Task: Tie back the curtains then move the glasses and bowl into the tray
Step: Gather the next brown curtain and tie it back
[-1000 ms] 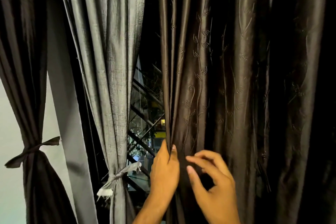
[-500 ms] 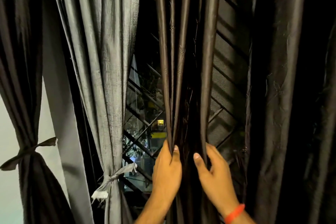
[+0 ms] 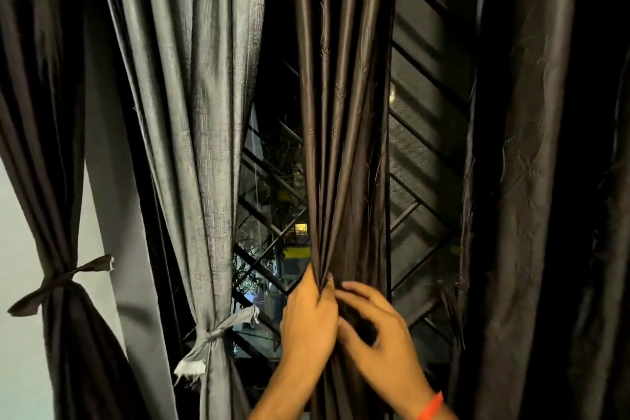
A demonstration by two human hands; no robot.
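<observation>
A dark brown satin curtain [image 3: 341, 119] hangs in the middle, bunched into narrow folds. My left hand [image 3: 308, 315] grips the bunch from its left side at about waist height. My right hand [image 3: 378, 337] curls round the same bunch from the right, fingers bent towards the left hand. A grey curtain [image 3: 201, 106] to the left is tied with a grey band [image 3: 213, 334]. At the far left a dark curtain [image 3: 44, 112] is tied with a dark band [image 3: 58, 283]. No glasses, bowl or tray are in view.
A window with a dark diagonal grille [image 3: 422, 153] shows behind the bunched curtain, with night lights outside. Another dark curtain panel [image 3: 531, 181] hangs loose on the right. A pale wall [image 3: 20, 334] is at the lower left.
The middle curtain has been gathered from a wide panel into a narrow bunch, baring the grille on its right. My right hand moved left and curled round the bunch beside the left hand.
</observation>
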